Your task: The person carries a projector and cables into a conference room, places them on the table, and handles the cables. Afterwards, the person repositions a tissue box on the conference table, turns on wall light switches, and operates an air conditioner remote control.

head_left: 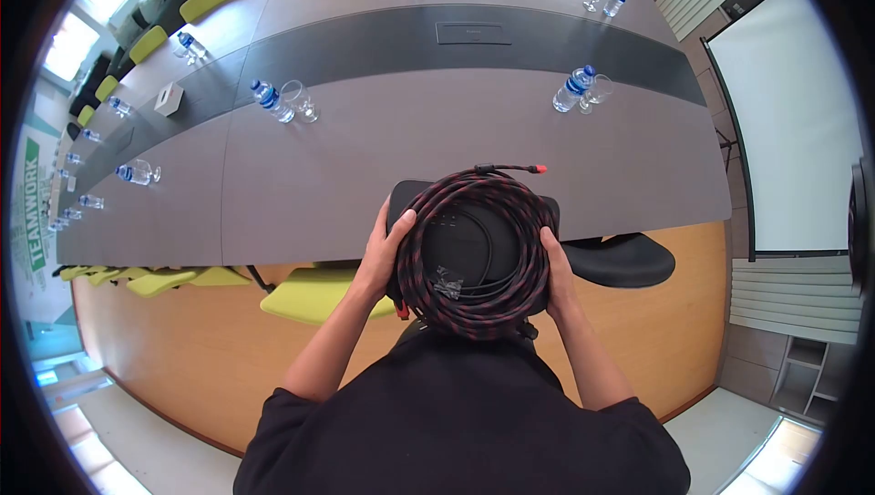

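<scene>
A thick coil of black-and-red braided cable (424,290) lies on top of a flat black object with rounded corners (460,244), whose kind I cannot make out. My left hand (381,253) grips its left side, thumb up against the coil. On the opposite side my right hand (558,267) is closed the same way, its thumb beside the cable. One cable end with a red tip (540,170) sticks out at the top right. Inside the ring are a thin black cord and a small crumpled clear plastic piece (447,287). My fingers underneath are hidden.
A long curved table (410,130) stretches ahead. Water bottles (574,89) and stemmed glasses (299,101) stand on it, with a tissue box (169,98) at left. Close by are a green chair (310,294) and a black chair seat (620,261). A projection screen (788,121) stands right.
</scene>
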A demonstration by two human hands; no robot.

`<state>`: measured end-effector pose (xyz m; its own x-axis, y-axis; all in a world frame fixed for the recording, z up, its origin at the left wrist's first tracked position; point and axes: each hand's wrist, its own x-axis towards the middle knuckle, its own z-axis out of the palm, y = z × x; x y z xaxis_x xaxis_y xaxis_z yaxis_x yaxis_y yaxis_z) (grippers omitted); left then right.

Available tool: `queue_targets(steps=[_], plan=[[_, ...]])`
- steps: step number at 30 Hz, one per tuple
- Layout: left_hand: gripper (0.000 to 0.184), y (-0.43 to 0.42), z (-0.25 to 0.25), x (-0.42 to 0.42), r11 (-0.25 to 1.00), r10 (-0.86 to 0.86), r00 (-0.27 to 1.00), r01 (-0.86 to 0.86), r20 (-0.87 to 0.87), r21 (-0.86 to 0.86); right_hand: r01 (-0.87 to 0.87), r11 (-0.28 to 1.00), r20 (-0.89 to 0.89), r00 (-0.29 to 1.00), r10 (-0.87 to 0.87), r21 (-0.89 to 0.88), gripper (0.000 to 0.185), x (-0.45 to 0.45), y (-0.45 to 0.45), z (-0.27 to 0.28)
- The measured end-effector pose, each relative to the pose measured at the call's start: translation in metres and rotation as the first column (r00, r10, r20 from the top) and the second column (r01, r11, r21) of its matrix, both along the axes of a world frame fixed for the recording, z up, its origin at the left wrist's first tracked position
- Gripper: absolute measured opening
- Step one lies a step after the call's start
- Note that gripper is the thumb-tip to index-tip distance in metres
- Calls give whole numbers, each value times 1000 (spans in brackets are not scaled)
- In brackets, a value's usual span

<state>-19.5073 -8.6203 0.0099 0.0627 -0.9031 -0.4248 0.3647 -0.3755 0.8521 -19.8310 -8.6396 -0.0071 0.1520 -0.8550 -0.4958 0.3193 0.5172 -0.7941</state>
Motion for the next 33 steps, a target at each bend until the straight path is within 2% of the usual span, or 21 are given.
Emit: queue_targets(steps=[7, 11, 16, 26, 33], plan=[[97, -58, -38, 14, 998, 56, 997, -54, 51, -36, -113, 989, -89, 990, 105, -92, 72, 11, -86, -48], [98, -91, -72, 13, 995, 99, 991, -97, 88, -33, -182, 982, -89, 980, 178, -43, 83, 13, -133, -61], [100, -129, -107, 12, 992, 118, 984, -110, 136, -64, -225, 970, -133, 968, 212, -91, 84, 9, -184, -91], [101, -168, -145, -9, 991, 136, 982, -132, 134, -37, -260, 963, -132, 959, 250, -70, 86, -10, -230, -125], [97, -178, -158, -18, 988, 155, 983, -151, 94, -46, -228, 970, -135, 967, 215, -88, 77, -15, -238, -141]])
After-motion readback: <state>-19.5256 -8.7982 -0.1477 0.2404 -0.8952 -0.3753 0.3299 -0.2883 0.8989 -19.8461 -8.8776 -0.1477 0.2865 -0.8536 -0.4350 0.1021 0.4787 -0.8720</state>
